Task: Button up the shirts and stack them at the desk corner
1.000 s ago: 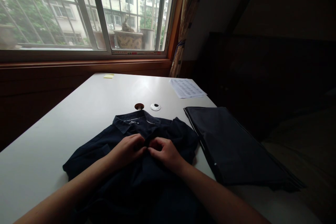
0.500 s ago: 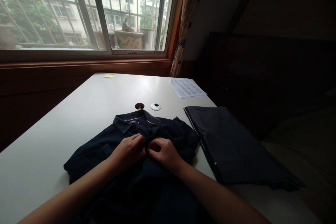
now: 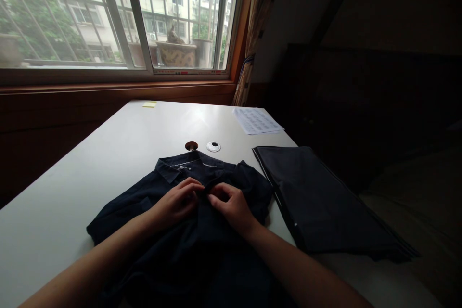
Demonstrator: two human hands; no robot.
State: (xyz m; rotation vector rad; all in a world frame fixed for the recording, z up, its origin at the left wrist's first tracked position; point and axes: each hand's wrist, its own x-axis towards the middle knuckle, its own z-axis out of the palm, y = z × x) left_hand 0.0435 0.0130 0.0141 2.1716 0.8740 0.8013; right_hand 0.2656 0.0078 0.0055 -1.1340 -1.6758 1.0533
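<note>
Working on a dark shirt (image 3: 216, 236), spread front up on the table (image 3: 86, 178), directly under both hands. Pinching the front near the neck with right hand (image 3: 232, 204), thumb close to fingers; gripping narrowly there with left hand (image 3: 178, 202) too, fingertips about meeting. Done so far: laid out, collar (image 3: 166, 172) just beyond the hands. Looks part-way, at a guess: open at the neck, lying unfolded. Can't tell fastened or not below the hands, too dark. Also seeing folded dark cloth (image 3: 312, 197) right of the right hand, untouched, and papers (image 3: 257, 121) farther beyond.
</note>
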